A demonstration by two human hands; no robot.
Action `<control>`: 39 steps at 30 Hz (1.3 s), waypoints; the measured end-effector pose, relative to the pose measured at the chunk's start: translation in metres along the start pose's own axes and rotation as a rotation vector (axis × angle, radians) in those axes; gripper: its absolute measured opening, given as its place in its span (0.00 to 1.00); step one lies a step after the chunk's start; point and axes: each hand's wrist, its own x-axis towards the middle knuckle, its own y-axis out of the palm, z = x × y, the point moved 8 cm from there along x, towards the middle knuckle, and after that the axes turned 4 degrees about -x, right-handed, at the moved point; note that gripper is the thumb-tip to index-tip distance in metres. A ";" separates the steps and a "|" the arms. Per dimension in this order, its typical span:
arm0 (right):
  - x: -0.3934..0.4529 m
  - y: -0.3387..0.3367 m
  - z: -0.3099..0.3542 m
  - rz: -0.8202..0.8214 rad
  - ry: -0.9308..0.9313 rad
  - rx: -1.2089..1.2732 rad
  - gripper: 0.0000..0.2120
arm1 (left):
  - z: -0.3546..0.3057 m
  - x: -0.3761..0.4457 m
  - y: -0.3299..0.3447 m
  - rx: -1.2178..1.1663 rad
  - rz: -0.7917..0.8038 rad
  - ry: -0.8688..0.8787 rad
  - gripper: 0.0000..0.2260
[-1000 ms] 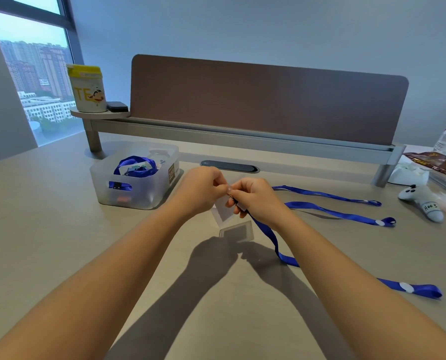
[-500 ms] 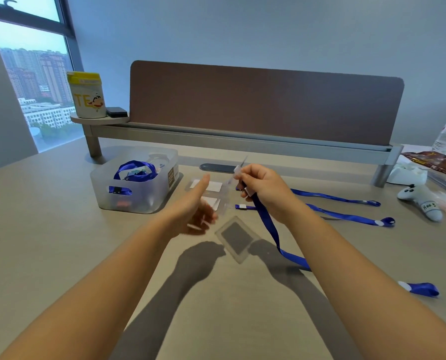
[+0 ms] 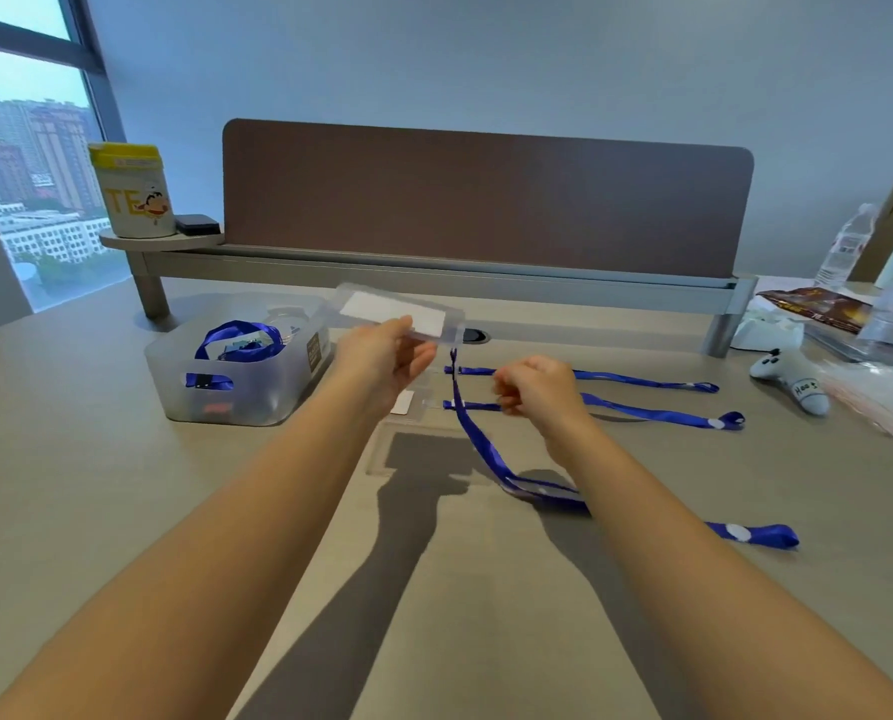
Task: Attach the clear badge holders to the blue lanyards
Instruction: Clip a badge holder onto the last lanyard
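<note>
My left hand (image 3: 382, 356) holds a clear badge holder (image 3: 397, 311) with a white card inside, raised above the desk. A blue lanyard (image 3: 478, 439) hangs from the holder's right end and trails across the desk to my right. My right hand (image 3: 532, 389) hovers just right of that strap with its fingers curled in and nothing visibly in it. Two more blue lanyards (image 3: 641, 379) (image 3: 657, 415) lie behind it. Another clear holder (image 3: 418, 454) lies flat in my arm's shadow. Part of a further holder's white card (image 3: 405, 402) shows under my left hand.
A translucent bin (image 3: 257, 392) with blue lanyards inside stands at the left. A yellow-lidded can (image 3: 132, 192) sits on the shelf by the brown divider (image 3: 486, 200). At the right are a plush toy (image 3: 792, 381), a water bottle (image 3: 844, 246), a snack packet (image 3: 818, 301) and a plastic bag (image 3: 875, 402).
My left hand has taken the badge holder and lifted it, with the lanyard now hanging from it. My right hand has let go of the strap's top end and dropped to the right.
</note>
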 end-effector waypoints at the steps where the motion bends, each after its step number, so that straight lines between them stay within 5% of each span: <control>1: -0.006 0.010 -0.005 0.074 0.094 0.053 0.09 | -0.004 -0.002 0.009 -0.002 0.004 0.021 0.08; 5: -0.028 0.059 -0.019 0.389 0.156 0.220 0.22 | -0.005 -0.013 0.042 -0.011 0.057 0.008 0.08; 8: -0.024 0.073 -0.022 0.403 0.125 0.431 0.30 | -0.002 -0.019 0.050 -0.024 0.091 -0.022 0.09; 17: -0.003 0.013 -0.015 0.022 -0.032 0.720 0.36 | 0.005 -0.013 0.032 -0.152 0.038 -0.020 0.10; 20: -0.005 -0.030 -0.018 -0.125 -0.036 0.761 0.31 | 0.017 -0.014 0.044 -0.122 0.021 -0.023 0.10; 23: -0.006 -0.084 -0.029 -0.308 0.057 0.750 0.15 | 0.034 -0.018 0.067 -0.060 0.035 -0.046 0.08; 32: -0.018 -0.249 -0.030 -0.756 -0.020 0.570 0.09 | 0.074 -0.041 0.159 -0.021 0.183 -0.136 0.09; 39: -0.003 -0.218 -0.036 -0.655 -0.044 0.515 0.14 | 0.080 -0.025 0.127 -0.100 0.161 -0.127 0.07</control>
